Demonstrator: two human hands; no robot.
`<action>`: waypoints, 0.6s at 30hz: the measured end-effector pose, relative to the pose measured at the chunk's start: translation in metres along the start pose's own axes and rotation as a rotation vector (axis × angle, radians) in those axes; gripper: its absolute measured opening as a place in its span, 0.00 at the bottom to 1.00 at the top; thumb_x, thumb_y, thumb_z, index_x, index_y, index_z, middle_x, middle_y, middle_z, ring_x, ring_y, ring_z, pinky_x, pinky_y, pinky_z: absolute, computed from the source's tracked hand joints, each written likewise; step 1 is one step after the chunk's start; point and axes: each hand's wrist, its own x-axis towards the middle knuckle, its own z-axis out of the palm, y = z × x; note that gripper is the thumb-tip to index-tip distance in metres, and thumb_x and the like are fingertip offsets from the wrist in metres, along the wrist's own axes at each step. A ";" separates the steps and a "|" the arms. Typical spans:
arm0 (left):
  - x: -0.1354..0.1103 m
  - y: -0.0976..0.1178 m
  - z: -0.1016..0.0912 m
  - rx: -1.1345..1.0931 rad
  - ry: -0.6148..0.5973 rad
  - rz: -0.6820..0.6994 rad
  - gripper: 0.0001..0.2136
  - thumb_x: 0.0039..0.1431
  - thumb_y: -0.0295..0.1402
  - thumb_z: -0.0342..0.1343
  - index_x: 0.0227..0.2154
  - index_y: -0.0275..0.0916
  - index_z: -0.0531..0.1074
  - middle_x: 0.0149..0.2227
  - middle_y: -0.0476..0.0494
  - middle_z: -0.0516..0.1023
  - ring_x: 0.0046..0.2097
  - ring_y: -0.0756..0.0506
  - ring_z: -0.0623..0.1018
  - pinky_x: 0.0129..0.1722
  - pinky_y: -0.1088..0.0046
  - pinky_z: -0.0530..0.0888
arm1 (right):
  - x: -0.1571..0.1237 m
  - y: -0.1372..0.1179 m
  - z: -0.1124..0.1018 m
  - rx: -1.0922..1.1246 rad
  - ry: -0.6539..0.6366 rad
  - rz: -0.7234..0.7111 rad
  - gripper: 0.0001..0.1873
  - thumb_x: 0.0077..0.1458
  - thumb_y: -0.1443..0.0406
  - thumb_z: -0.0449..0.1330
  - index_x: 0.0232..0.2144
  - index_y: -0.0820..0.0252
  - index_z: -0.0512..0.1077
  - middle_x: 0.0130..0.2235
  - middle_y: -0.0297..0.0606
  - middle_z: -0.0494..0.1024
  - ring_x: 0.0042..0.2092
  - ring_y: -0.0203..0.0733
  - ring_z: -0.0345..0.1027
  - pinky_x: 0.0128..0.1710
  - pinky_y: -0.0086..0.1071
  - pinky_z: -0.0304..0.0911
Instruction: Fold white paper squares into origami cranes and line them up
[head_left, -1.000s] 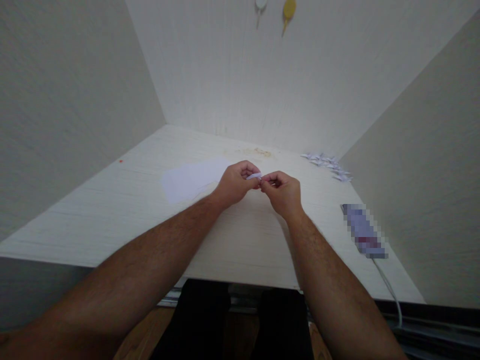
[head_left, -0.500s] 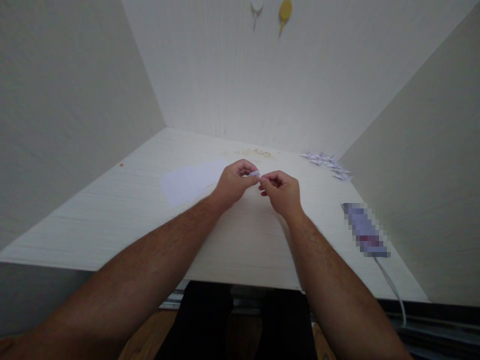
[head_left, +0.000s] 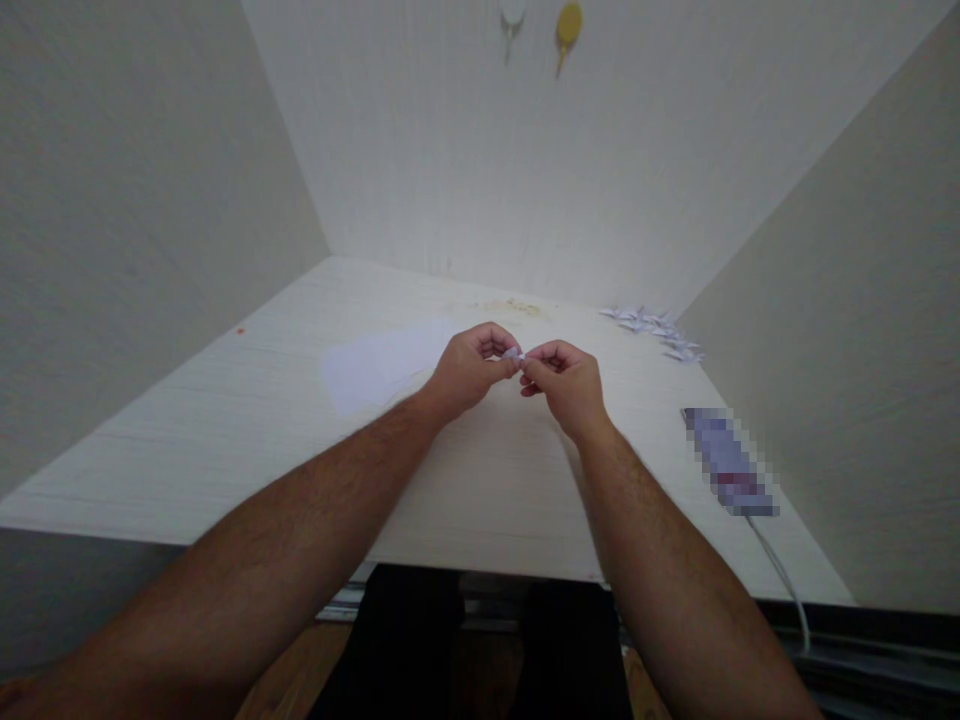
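A tiny white folded paper piece (head_left: 514,353), mostly hidden, is pinched at both ends, held aloft.

Setting: you sit at a home desk nook. Pale wood-grain worktop (head_left: 225,420), matching panels (head_left: 135,200) on three sides; yellow hanging object (head_left: 568,22) and white hanging object (head_left: 512,14) on the back panel (head_left: 450,160); cabled device (head_left: 731,462) at right; wooden floor (head_left: 281,680) beneath.

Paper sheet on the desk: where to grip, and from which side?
The paper sheet lies flat on the desk, with no raised edge. Probably take the free left corner, coming low from the left, and pinch thumb over, finger under. Its right end is hidden behind the left hand, which with the right hand pinches the small paper piece.
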 end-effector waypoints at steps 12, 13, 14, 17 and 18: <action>0.000 0.003 -0.002 0.043 -0.043 -0.060 0.07 0.48 0.30 0.63 0.29 0.34 0.73 0.25 0.47 0.76 0.28 0.51 0.76 0.31 0.74 0.74 | 0.000 0.000 -0.001 -0.033 -0.008 -0.063 0.08 0.44 0.62 0.66 0.25 0.60 0.72 0.19 0.29 0.73 0.20 0.32 0.66 0.21 0.27 0.66; 0.000 0.003 -0.002 0.041 -0.046 -0.054 0.07 0.49 0.30 0.63 0.29 0.34 0.72 0.25 0.47 0.76 0.28 0.51 0.76 0.31 0.74 0.74 | 0.000 0.000 -0.001 -0.038 -0.002 -0.060 0.08 0.44 0.61 0.66 0.25 0.59 0.72 0.19 0.29 0.73 0.20 0.32 0.66 0.21 0.27 0.66; 0.000 0.003 -0.002 0.038 -0.049 -0.046 0.07 0.49 0.30 0.63 0.29 0.34 0.72 0.25 0.48 0.76 0.29 0.51 0.76 0.31 0.74 0.74 | 0.000 0.000 -0.001 -0.044 0.002 -0.053 0.09 0.44 0.61 0.66 0.25 0.59 0.72 0.19 0.29 0.73 0.20 0.32 0.67 0.21 0.28 0.66; 0.000 0.003 -0.001 0.034 -0.052 -0.024 0.06 0.49 0.30 0.63 0.28 0.34 0.72 0.26 0.48 0.76 0.29 0.51 0.76 0.31 0.74 0.74 | 0.000 0.000 -0.001 -0.072 0.003 -0.047 0.10 0.44 0.60 0.66 0.25 0.59 0.71 0.20 0.30 0.74 0.21 0.33 0.67 0.22 0.28 0.66; 0.000 0.003 -0.001 0.037 -0.051 -0.020 0.06 0.48 0.30 0.63 0.28 0.34 0.72 0.26 0.48 0.76 0.29 0.51 0.76 0.31 0.74 0.74 | 0.000 0.000 -0.001 -0.083 0.001 -0.053 0.10 0.44 0.60 0.66 0.25 0.59 0.71 0.20 0.30 0.74 0.21 0.33 0.67 0.21 0.28 0.66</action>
